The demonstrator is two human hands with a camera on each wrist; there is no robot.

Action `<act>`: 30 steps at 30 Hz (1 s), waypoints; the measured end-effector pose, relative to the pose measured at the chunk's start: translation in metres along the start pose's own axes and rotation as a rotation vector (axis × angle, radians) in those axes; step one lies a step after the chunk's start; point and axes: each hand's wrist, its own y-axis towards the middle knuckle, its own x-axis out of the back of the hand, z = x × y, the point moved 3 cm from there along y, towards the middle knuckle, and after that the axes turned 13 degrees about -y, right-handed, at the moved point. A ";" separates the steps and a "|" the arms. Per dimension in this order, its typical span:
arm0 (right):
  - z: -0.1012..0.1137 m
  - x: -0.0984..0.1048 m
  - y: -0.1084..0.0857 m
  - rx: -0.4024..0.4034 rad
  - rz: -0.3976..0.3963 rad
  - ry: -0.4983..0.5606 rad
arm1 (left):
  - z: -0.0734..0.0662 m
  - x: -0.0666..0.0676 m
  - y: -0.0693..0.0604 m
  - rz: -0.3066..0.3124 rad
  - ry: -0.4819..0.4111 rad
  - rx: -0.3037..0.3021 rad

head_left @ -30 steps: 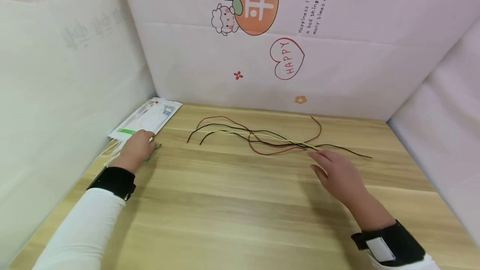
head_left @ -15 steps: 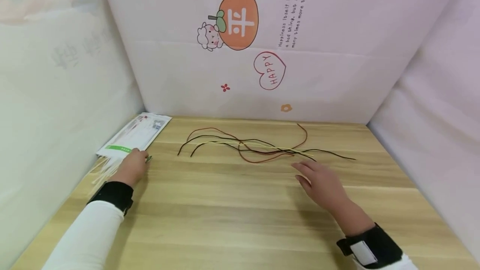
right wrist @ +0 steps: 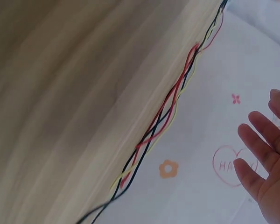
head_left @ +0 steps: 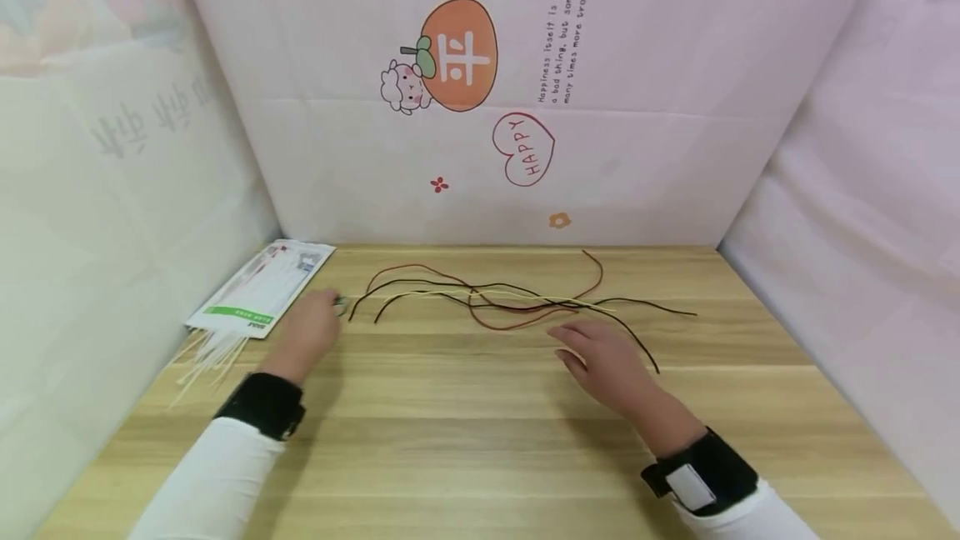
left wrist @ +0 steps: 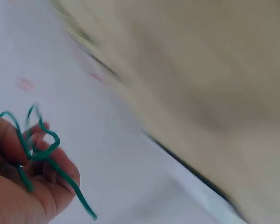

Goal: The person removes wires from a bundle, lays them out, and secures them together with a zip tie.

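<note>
My left hand [head_left: 309,332] pinches a short, thin green wire [left wrist: 74,186] bent into loops, with its free ends sticking out past the fingers in the left wrist view. It hovers between the white packet and the left ends of the long wires. My right hand [head_left: 603,363] is held with fingers extended and nothing in it, just in front of the wires. Several long thin wires cross loosely on the table: a red wire [head_left: 602,273], black wires [head_left: 660,306] and a yellow wire [head_left: 502,292]. The right wrist view shows the same bundle past the spread fingers.
A flat white packet [head_left: 255,282] with a green stripe lies at the back left corner. Thin white strips [head_left: 217,352] stick out from its near end. White printed walls [head_left: 630,173] enclose the wooden table [head_left: 465,440] at the back and both sides.
My left hand has moved right, away from the packet, carrying the green wire. My right hand has come off the wires' right ends and shifted left. The head view has tilted up.
</note>
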 end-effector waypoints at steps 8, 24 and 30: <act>0.029 -0.005 0.032 -0.047 0.070 0.102 | -0.121 -0.076 0.013 0.162 -0.402 0.001; 0.030 -0.010 0.059 -0.378 0.232 0.541 | -0.177 -0.115 -0.001 0.110 -0.405 -0.355; 0.028 -0.018 0.057 -0.457 0.233 0.619 | -0.171 -0.112 -0.006 0.037 -0.422 -0.446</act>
